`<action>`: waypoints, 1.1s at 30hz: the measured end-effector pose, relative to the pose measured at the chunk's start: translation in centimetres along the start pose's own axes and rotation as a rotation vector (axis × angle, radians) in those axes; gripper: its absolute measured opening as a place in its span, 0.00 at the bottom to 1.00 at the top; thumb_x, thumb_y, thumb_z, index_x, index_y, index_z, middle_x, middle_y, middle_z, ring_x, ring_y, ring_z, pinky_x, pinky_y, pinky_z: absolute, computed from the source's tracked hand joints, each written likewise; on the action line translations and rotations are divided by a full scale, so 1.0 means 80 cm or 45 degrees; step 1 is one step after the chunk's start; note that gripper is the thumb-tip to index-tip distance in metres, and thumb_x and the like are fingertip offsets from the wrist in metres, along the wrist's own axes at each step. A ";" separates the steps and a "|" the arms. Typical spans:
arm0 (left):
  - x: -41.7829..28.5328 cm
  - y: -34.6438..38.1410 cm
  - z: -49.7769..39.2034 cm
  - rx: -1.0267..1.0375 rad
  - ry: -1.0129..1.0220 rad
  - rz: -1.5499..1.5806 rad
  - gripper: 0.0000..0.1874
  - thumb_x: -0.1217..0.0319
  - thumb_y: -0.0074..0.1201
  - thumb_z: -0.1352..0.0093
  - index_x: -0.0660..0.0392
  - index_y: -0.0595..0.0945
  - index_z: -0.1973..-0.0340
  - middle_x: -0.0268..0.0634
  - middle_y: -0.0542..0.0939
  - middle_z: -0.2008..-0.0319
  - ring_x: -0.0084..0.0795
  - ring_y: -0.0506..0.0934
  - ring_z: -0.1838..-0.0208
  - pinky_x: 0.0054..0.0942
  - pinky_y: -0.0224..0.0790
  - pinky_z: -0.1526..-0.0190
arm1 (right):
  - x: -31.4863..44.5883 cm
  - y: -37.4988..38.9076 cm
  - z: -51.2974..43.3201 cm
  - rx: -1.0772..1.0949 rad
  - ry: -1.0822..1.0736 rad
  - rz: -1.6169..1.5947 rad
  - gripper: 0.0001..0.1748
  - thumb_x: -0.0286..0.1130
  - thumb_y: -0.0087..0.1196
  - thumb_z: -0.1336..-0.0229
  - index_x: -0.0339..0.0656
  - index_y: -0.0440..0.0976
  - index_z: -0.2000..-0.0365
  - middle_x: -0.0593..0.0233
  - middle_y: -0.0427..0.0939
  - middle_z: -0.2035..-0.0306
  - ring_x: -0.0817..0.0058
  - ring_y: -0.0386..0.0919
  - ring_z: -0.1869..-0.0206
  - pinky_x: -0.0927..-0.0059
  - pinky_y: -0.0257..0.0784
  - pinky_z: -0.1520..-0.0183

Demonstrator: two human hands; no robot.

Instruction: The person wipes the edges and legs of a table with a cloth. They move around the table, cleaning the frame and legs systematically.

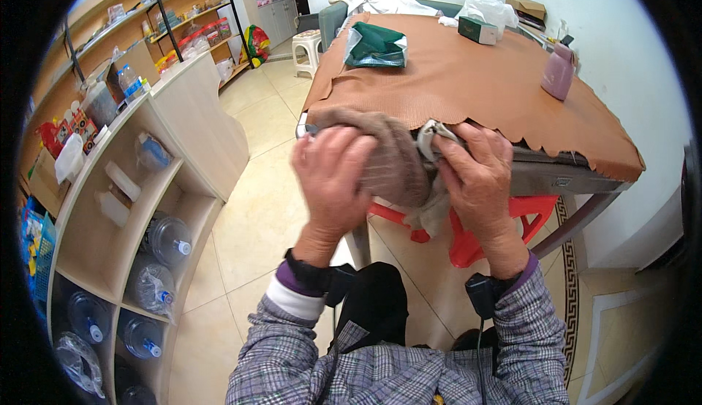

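My left hand (334, 172) grips a brown-grey cloth (392, 163) at the near left edge of the table; the cloth is blurred and hangs over the edge. To its right, my right hand (477, 172) pinches a paler, greyish-white cloth (433, 141) between thumb and fingers, and part of it hangs down below. Whether the two are one piece of fabric I cannot tell. Both lie against the scalloped edge of a brown leather-like table cover (439, 76). My fingertips on the left are partly blurred.
On the table stand a green bag (376, 45), a green box (477, 31), a white plastic bag (488, 10) and a pink bottle (558, 71). Beneath is a red plastic stool (466, 246). Shelving with large water bottles (167, 240) stands at left, a white stool (306, 51) beyond.
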State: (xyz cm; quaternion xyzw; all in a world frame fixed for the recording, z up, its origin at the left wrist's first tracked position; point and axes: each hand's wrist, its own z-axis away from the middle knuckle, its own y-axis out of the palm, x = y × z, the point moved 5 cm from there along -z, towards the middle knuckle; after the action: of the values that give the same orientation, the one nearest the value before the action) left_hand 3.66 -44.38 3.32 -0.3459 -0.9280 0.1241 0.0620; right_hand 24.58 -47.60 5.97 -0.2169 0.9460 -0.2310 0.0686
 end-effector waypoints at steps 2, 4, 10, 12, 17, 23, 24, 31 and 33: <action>0.046 -0.022 0.015 -0.108 -0.118 -0.028 0.21 0.71 0.61 0.40 0.55 0.82 0.49 0.44 0.80 0.46 0.50 0.75 0.38 0.51 0.60 0.34 | -0.012 -0.006 0.003 0.005 0.031 0.010 0.19 0.32 0.69 0.47 0.50 0.86 0.52 0.68 0.80 0.48 0.64 0.75 0.44 0.54 0.64 0.38; 0.098 -0.026 0.038 -0.124 -0.555 0.422 0.19 0.71 0.60 0.32 0.59 0.80 0.46 0.44 0.80 0.47 0.42 0.77 0.42 0.40 0.66 0.38 | -0.015 -0.006 0.005 -0.028 0.025 0.032 0.20 0.32 0.70 0.47 0.51 0.86 0.51 0.66 0.80 0.47 0.63 0.76 0.45 0.57 0.64 0.40; 0.108 0.014 0.080 -0.123 -0.838 0.990 0.22 0.66 0.53 0.24 0.65 0.74 0.38 0.41 0.79 0.46 0.34 0.77 0.44 0.31 0.69 0.39 | 0.019 0.023 -0.007 0.000 -0.042 0.069 0.19 0.34 0.70 0.46 0.53 0.86 0.51 0.65 0.80 0.47 0.63 0.75 0.45 0.51 0.63 0.41; 0.100 0.018 0.083 -0.170 -0.867 0.935 0.24 0.65 0.50 0.24 0.66 0.72 0.36 0.43 0.78 0.45 0.36 0.77 0.44 0.32 0.69 0.39 | 0.039 0.036 -0.013 0.018 -0.090 0.086 0.19 0.34 0.70 0.46 0.56 0.86 0.51 0.66 0.80 0.47 0.64 0.75 0.44 0.49 0.62 0.40; 0.084 0.015 0.090 -0.085 -0.747 0.913 0.28 0.68 0.51 0.25 0.67 0.69 0.32 0.49 0.77 0.39 0.39 0.76 0.36 0.36 0.66 0.33 | 0.084 0.075 -0.026 0.013 -0.234 0.045 0.19 0.35 0.68 0.48 0.63 0.87 0.53 0.70 0.77 0.41 0.67 0.72 0.38 0.50 0.57 0.38; 0.051 0.002 0.124 -0.018 -0.479 0.526 0.24 0.74 0.58 0.31 0.64 0.79 0.39 0.64 0.67 0.29 0.67 0.65 0.26 0.52 0.57 0.26 | 0.085 0.078 -0.012 0.010 -0.359 -0.058 0.10 0.37 0.68 0.52 0.58 0.87 0.65 0.67 0.76 0.38 0.63 0.71 0.34 0.51 0.55 0.29; 0.042 -0.003 0.127 -0.039 -0.350 0.473 0.23 0.75 0.60 0.34 0.62 0.83 0.43 0.62 0.67 0.29 0.66 0.64 0.25 0.54 0.57 0.26 | 0.081 0.075 -0.009 0.005 -0.378 -0.019 0.10 0.36 0.68 0.54 0.56 0.86 0.67 0.65 0.76 0.39 0.61 0.72 0.35 0.50 0.58 0.30; 0.049 -0.012 0.114 0.074 -0.336 0.266 0.31 0.77 0.59 0.43 0.59 0.80 0.40 0.54 0.71 0.34 0.61 0.65 0.27 0.60 0.55 0.27 | 0.010 0.014 0.015 -0.024 -0.214 0.103 0.10 0.26 0.70 0.54 0.43 0.85 0.66 0.56 0.75 0.39 0.53 0.69 0.33 0.49 0.60 0.30; 0.059 -0.001 0.109 -0.015 -0.603 0.622 0.32 0.78 0.60 0.42 0.60 0.79 0.39 0.56 0.68 0.34 0.60 0.66 0.27 0.52 0.62 0.29 | -0.002 0.002 0.025 -0.068 -0.160 0.110 0.11 0.26 0.72 0.54 0.43 0.85 0.66 0.55 0.75 0.39 0.53 0.69 0.34 0.49 0.59 0.30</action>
State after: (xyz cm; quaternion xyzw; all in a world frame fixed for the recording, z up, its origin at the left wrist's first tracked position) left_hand -1.71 -42.98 -4.87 -0.5199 -0.8070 0.2068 -0.1887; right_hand 25.17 -48.21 4.13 -0.1919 0.9541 -0.1886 0.1319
